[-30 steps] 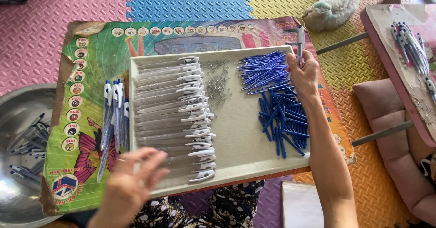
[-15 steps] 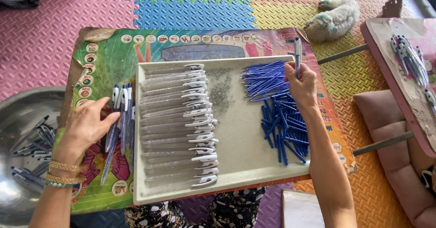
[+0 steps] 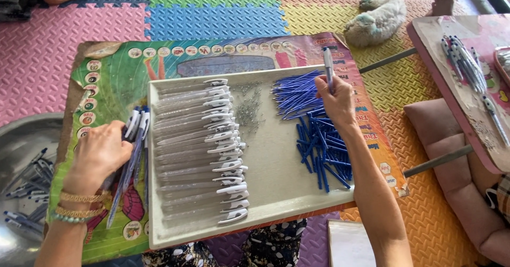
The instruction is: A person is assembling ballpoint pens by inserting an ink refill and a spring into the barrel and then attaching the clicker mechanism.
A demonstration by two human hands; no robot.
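Observation:
A white tray [image 3: 276,166] lies on a colourful board [image 3: 111,75]. A column of clear pen barrels with white clips [image 3: 196,150] fills the tray's left side. Blue refills [image 3: 319,134] are piled at its right, with a scatter of small metal springs [image 3: 248,110] between. My right hand [image 3: 334,99] holds one pen barrel [image 3: 328,68] upright above the blue refills. My left hand [image 3: 98,155] rests on a row of assembled blue-and-white pens [image 3: 134,155] lying on the board, left of the tray.
A metal bowl [image 3: 21,139] holding more pens sits at the far left. A pink low table [image 3: 457,91] with several pens stands at the right, over a pink cushion [image 3: 451,160]. A soft toy [image 3: 377,17] and another person's bare feet lie on the foam floor tiles.
My left hand has moved from the tray's near edge up and left onto the assembled pens on the board. My right hand has stayed over the refills with its barrel.

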